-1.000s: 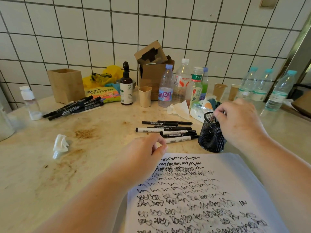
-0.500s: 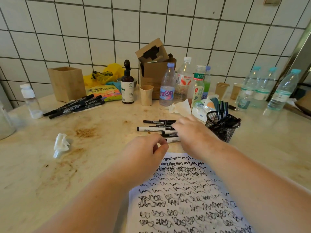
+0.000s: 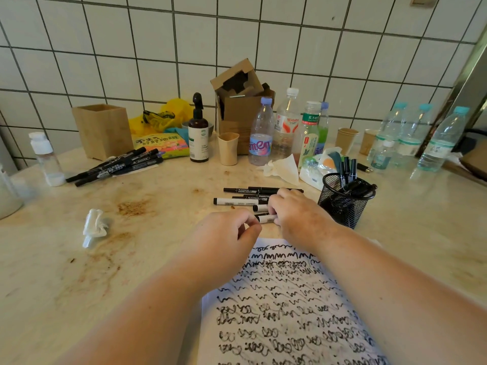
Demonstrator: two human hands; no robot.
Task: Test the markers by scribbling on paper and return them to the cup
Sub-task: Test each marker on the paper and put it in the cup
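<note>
Plastic markers (image 3: 241, 201), black & white, lying centre table, just left of mesh cup (image 3: 345, 204): light, stiff, slick, so grip mid-barrel. Your right hand (image 3: 297, 216) is pinching the nearest one; left hand (image 3: 226, 233) is hovering, fingers loosely curled, holding nothing.

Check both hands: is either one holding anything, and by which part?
The right hand lies over the loose markers, fingers curled at the nearest marker; a closed grip cannot be told. The left hand is loosely curled, holding nothing visible.
</note>
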